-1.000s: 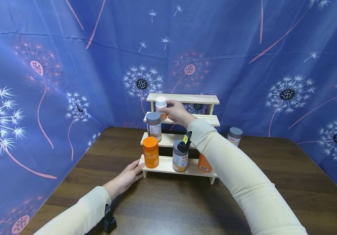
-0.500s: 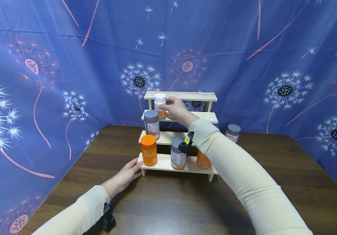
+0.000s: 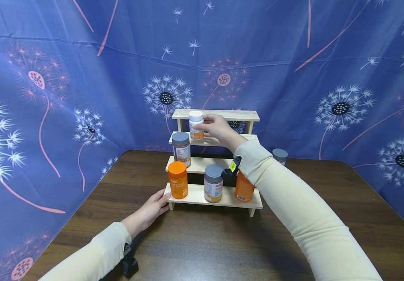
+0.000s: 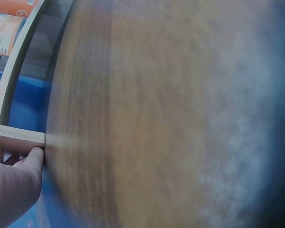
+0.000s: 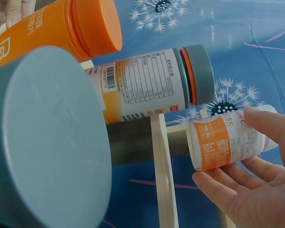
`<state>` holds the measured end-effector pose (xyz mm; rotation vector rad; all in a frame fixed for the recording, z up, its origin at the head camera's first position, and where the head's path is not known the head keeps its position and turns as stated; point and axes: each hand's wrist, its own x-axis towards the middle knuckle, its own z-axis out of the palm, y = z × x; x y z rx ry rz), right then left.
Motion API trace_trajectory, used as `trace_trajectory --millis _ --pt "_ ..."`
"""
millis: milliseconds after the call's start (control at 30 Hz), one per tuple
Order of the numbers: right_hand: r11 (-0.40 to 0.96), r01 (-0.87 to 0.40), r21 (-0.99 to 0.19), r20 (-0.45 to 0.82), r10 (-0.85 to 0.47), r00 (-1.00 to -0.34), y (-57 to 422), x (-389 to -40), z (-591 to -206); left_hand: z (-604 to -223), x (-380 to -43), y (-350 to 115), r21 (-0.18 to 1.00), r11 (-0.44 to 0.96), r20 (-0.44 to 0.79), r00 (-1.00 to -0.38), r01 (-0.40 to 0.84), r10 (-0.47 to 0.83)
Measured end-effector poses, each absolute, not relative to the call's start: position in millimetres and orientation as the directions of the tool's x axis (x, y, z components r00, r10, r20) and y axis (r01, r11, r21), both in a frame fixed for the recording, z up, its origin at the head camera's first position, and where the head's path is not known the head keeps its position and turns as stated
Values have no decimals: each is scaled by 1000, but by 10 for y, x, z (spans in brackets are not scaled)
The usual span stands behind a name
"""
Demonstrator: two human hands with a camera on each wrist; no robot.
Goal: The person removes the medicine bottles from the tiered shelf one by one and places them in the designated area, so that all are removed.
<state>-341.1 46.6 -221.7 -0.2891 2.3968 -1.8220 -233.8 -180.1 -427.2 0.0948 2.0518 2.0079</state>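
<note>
A four-tier wooden display rack (image 3: 196, 199) stands on the table. My right hand (image 3: 219, 129) holds a small white bottle (image 3: 196, 130) with an orange label and white cap, upright over the left part of the third tier. In the right wrist view, thumb and fingers pinch the bottle's sides (image 5: 237, 137); whether its base touches the board I cannot tell. My left hand (image 3: 151, 208) grips the rack's lower left end, thumb on the wooden leg (image 4: 21, 137). On the second tier, left, is a grey-capped jar (image 3: 182, 150); an orange jar (image 3: 178, 181) sits below it.
The bottom tier also bears a grey-capped jar (image 3: 213, 185) in the middle and an orange jar (image 3: 244, 188) at right, partly behind my sleeve. Another grey-capped jar (image 3: 279, 155) stands right of the rack. A blue dandelion-patterned cloth (image 3: 276, 89) hangs behind the table (image 3: 195, 246).
My right hand has moved slightly to the right with the white bottle along the third tier. The left hand stays on the rack's end; the head view has shifted a little.
</note>
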Motion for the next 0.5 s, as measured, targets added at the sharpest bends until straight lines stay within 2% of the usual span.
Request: trace_trajectory --millis 500 --pt "263 -102 -959 36 -242 -970 709 -3399 -2165 -4257 -2339 -1795 987 48 -159 -961 -152 228"
